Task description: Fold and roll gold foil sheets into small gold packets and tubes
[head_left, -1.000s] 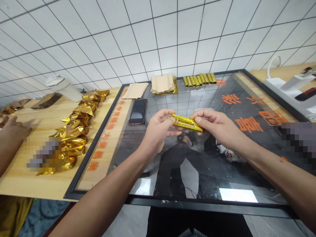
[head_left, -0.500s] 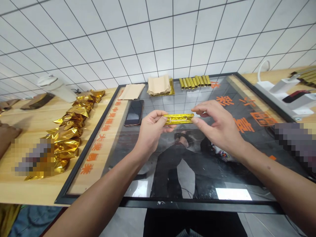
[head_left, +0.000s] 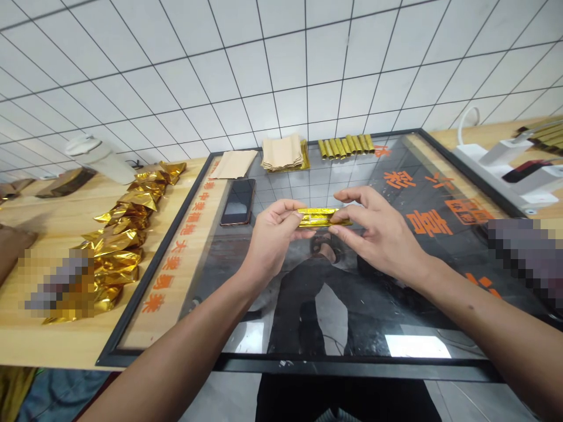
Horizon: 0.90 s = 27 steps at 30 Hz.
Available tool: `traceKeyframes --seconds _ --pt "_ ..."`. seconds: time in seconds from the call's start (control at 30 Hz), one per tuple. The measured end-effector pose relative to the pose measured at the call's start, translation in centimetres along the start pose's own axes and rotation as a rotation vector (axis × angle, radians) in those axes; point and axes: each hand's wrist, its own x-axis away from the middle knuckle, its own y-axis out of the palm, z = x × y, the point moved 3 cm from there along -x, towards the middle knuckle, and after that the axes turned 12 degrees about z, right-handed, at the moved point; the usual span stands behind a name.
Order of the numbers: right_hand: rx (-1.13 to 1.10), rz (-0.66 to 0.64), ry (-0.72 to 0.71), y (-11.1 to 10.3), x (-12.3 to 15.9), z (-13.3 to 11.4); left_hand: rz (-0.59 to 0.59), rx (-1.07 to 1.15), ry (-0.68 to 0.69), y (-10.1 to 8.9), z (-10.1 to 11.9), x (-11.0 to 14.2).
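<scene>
Above the glass-topped black frame, my left hand (head_left: 276, 234) pinches the left end of a narrow folded piece of gold foil paper (head_left: 317, 217) between thumb and fingers. The piece lies level, with a trough-like fold along its length. At its right end is my right hand (head_left: 373, 231), the thumb below and a fingertip pressed into the fold. My right index finger is raised above the foil. Several gold paper tubes (head_left: 346, 146) stand in a row at the back of the glass. Left of them sits a stack of brown paper sheets (head_left: 282, 153).
A phone (head_left: 238, 202) lies on the glass (head_left: 229, 264) near a flat brown paper piece (head_left: 234, 164). Gold foil packets (head_left: 125, 223) line the wooden table at left, beside a white-lidded cup (head_left: 101, 158). A power strip (head_left: 488, 170) with plugs is at right.
My right hand has moved slightly left and gripped farther along the foil paper, a fingertip now inside the fold. The left hand keeps its hold, with the foil slightly lower.
</scene>
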Motion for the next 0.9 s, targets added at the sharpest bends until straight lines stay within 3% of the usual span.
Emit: traceKeyframes --seconds 0.9 --pt "-0.148 0.039 0.139 0.10 -0.10 0.06 -0.099 -0.016 0.031 0.56 0.22 0.60"
